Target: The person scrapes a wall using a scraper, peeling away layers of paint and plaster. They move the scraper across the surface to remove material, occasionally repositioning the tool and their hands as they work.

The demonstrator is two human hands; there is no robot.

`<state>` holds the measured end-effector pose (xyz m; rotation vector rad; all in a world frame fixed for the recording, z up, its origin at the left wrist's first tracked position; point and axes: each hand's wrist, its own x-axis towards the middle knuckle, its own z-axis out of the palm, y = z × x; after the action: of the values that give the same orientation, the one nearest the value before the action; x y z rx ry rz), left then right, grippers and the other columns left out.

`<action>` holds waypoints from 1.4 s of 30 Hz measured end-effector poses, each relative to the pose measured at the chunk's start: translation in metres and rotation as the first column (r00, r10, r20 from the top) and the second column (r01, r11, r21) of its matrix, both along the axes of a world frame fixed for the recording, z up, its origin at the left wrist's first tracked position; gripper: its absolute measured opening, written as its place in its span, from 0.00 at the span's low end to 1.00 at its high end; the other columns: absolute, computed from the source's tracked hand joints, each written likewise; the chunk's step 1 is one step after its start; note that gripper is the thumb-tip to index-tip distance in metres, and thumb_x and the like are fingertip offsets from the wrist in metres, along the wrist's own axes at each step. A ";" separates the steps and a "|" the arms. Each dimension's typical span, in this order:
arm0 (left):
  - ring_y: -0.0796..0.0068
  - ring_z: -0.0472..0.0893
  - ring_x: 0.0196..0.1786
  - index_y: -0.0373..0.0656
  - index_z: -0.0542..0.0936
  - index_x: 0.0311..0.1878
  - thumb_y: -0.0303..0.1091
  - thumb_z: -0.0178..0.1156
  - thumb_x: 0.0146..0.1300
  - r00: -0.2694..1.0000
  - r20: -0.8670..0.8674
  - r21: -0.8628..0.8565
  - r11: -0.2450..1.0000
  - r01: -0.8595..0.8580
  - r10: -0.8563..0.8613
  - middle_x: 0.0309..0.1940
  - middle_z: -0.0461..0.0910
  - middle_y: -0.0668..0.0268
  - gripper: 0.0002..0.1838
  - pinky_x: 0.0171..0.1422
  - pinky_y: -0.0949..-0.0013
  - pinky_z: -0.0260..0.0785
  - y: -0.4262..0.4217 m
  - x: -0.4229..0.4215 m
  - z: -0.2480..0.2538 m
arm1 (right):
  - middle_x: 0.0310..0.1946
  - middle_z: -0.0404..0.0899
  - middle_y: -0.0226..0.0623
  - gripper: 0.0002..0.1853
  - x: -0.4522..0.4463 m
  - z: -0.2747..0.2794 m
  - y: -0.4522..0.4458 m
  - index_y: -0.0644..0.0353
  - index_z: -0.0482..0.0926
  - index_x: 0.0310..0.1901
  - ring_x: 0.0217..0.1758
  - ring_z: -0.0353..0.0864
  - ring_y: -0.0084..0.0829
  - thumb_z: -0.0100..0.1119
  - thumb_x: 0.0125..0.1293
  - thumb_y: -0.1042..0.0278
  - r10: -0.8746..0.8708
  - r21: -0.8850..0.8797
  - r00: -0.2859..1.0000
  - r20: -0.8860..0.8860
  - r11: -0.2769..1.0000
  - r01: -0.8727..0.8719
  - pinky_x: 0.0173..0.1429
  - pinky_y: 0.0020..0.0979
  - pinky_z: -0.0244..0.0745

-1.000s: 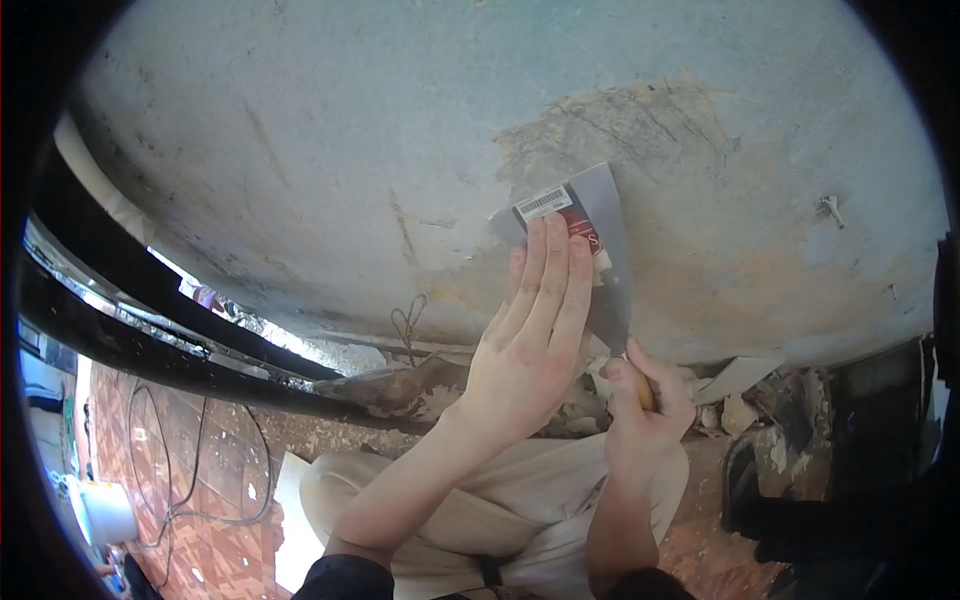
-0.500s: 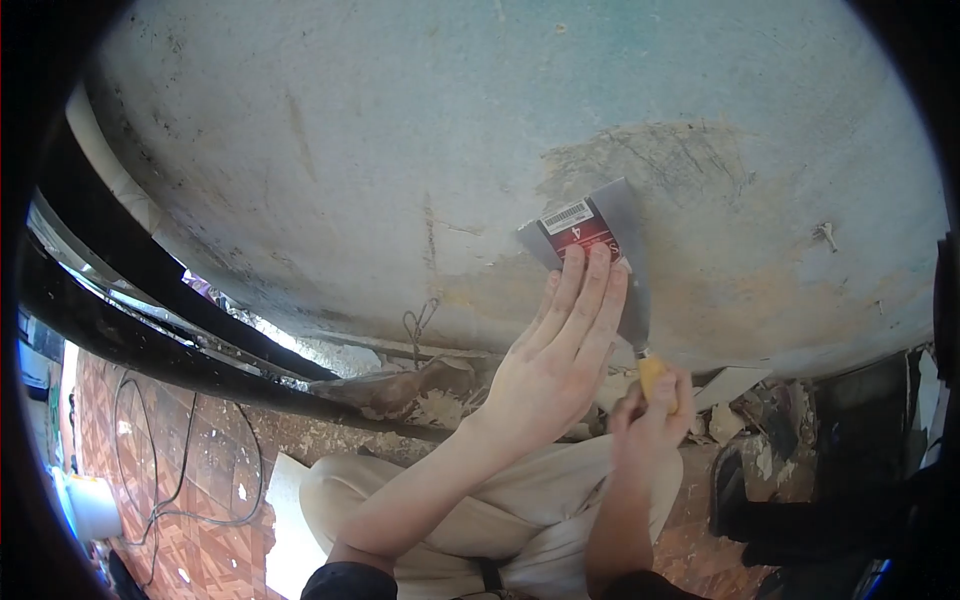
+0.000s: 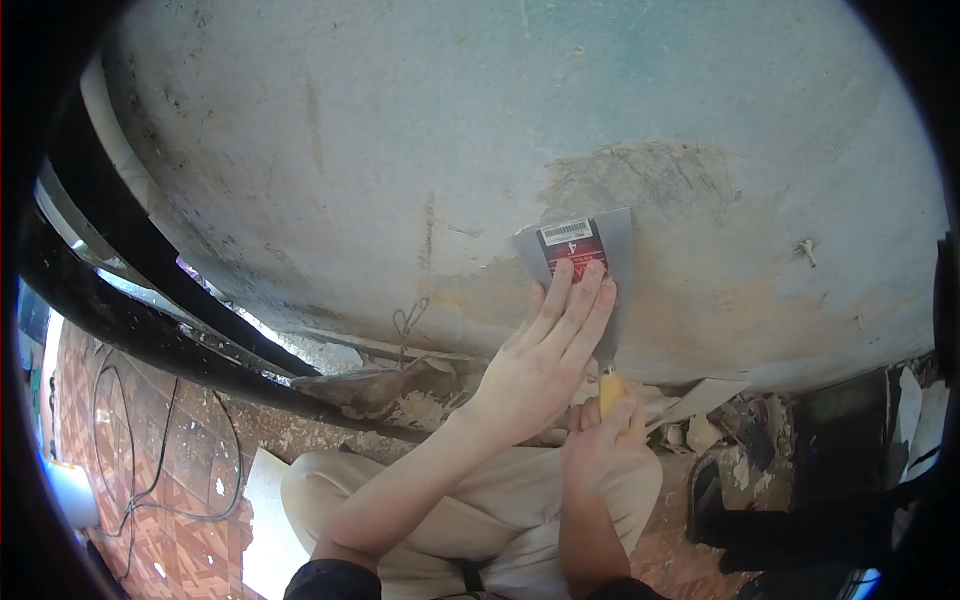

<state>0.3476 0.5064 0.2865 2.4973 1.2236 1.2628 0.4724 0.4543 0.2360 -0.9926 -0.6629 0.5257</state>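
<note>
A wide putty knife [image 3: 619, 250] with a red label lies against the pale blue-grey wall [image 3: 350, 150], blade pointing up. Its upper edge is just under a rough, bare patch [image 3: 650, 178] where the paint is gone. My left hand [image 3: 535, 370] rests flat on the blade, fingers stretched out over the label's lower part. Below it, my right hand [image 3: 602, 440] is closed around the yellow handle [image 3: 612, 393]. Part of the blade's neck is hidden behind my left hand.
Broken plaster and debris [image 3: 705, 432] lie along the wall's foot. Black pipes [image 3: 220, 360] curve along the left side. A cable [image 3: 165, 515] loops over the worn parquet floor [image 3: 190, 545], near a white bucket [image 3: 72, 495]. Something like a nail or wall plug [image 3: 806, 252] sticks out at right.
The putty knife has turned, so its blade edge is more level, with the right corner lower. My right hand and the handle have swung left. The whole view has shifted slightly.
</note>
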 end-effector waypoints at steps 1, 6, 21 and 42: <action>0.41 0.53 0.77 0.29 0.55 0.73 0.28 0.60 0.57 1.000 -0.004 0.008 1.000 -0.005 0.005 0.74 0.53 0.43 0.41 0.74 0.43 0.54 0.003 -0.001 0.000 | 0.25 0.70 0.27 0.13 0.023 -0.004 0.003 0.62 0.74 0.44 0.17 0.62 0.18 0.51 0.75 0.59 0.136 -0.074 0.991 -0.009 0.988 -0.136 0.20 0.22 0.59; 0.45 0.55 0.77 0.32 0.59 0.73 0.30 0.61 0.58 0.998 -0.066 0.052 0.998 -0.018 0.022 0.74 0.55 0.46 0.39 0.75 0.42 0.53 0.001 -0.003 0.001 | 0.25 0.70 0.29 0.15 0.022 -0.010 0.003 0.62 0.74 0.43 0.18 0.63 0.18 0.48 0.76 0.56 -0.117 -0.075 0.865 0.487 0.982 0.175 0.21 0.21 0.60; 0.51 0.56 0.77 0.30 0.62 0.71 0.33 0.60 0.54 0.994 -0.092 0.118 0.992 -0.052 0.063 0.73 0.59 0.47 0.40 0.77 0.46 0.50 0.000 -0.008 0.001 | 0.19 0.63 0.26 0.19 0.000 -0.015 -0.005 0.63 0.73 0.38 0.17 0.62 0.20 0.46 0.76 0.54 -0.106 -0.121 0.800 0.591 0.968 0.218 0.21 0.23 0.56; 0.58 0.59 0.77 0.32 0.63 0.71 0.29 0.52 0.60 0.992 -0.127 0.115 0.993 0.041 -0.026 0.73 0.61 0.53 0.33 0.78 0.49 0.51 0.002 -0.018 0.007 | 0.23 0.66 0.25 0.19 0.010 0.010 -0.008 0.64 0.73 0.57 0.18 0.60 0.17 0.53 0.74 0.59 0.297 -0.092 0.950 0.092 0.953 -0.289 0.20 0.21 0.54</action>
<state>0.3294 0.5080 0.2933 2.7064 1.1588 1.2207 0.4822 0.4464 0.2463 -1.0046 -0.8975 0.7696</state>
